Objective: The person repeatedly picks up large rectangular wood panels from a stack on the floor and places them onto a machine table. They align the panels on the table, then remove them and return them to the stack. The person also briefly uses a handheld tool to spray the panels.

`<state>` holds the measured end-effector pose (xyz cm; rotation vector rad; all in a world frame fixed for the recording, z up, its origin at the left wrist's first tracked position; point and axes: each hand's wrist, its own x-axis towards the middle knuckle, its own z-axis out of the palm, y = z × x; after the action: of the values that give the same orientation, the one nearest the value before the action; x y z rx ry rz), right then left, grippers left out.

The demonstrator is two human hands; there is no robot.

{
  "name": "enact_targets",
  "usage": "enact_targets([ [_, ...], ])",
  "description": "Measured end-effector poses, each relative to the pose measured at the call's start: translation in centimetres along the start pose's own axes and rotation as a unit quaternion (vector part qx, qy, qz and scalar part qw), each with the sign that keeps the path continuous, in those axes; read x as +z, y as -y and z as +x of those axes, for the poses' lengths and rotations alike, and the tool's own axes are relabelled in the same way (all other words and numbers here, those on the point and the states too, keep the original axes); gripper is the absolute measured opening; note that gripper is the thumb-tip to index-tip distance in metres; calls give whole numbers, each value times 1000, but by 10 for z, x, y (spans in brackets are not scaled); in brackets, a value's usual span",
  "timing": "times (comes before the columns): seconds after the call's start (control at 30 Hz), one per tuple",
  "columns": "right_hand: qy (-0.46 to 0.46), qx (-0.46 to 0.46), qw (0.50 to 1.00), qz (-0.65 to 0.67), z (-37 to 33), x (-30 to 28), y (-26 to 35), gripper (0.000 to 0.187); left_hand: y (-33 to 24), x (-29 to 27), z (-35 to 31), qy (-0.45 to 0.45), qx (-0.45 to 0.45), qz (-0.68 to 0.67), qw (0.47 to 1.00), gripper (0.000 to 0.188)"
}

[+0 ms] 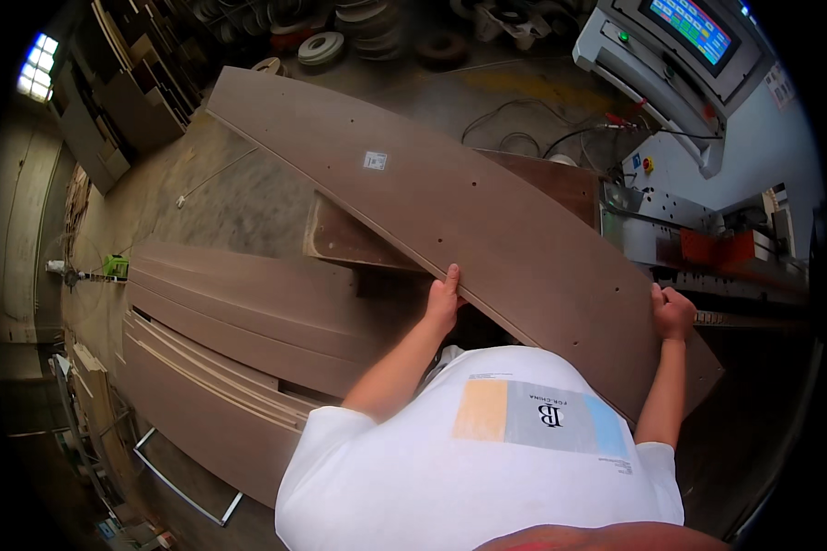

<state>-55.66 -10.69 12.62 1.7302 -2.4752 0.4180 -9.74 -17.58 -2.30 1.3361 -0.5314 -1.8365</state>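
As seen from above, shows a long brown board [510, 230] slanting beside stacked boards [239, 326], clamped in the left hand [443, 299] at its near edge and the right hand [674, 314] at its curved far edge; bears a white label [375, 161].

A panel-furniture workshop is indicated by long brown boards [225, 399] stacked on the left, more panels [138, 106] leaned at the far left, and coiled rolls [321, 49] kept on the far side. A machine control console [692, 33] is mounted at the far right; a worn, bare floor [234, 179] is seen throughout.
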Motion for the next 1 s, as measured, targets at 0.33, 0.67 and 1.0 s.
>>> enact_targets([
  [0.33, 125, 48, 990, 52, -44, 81, -56, 39, 29, -3, 4, -6, -2, -68, 998, 40],
  [0.67, 293, 337, 808, 384, -200, 6, 25, 45, 28, -6, 8, -31, -95, 109, 989, 60],
  [1.0, 159, 601, 639, 452, -328, 98, -21, 59, 19, -33, 11, -6, -152, 139, 979, 72],
])
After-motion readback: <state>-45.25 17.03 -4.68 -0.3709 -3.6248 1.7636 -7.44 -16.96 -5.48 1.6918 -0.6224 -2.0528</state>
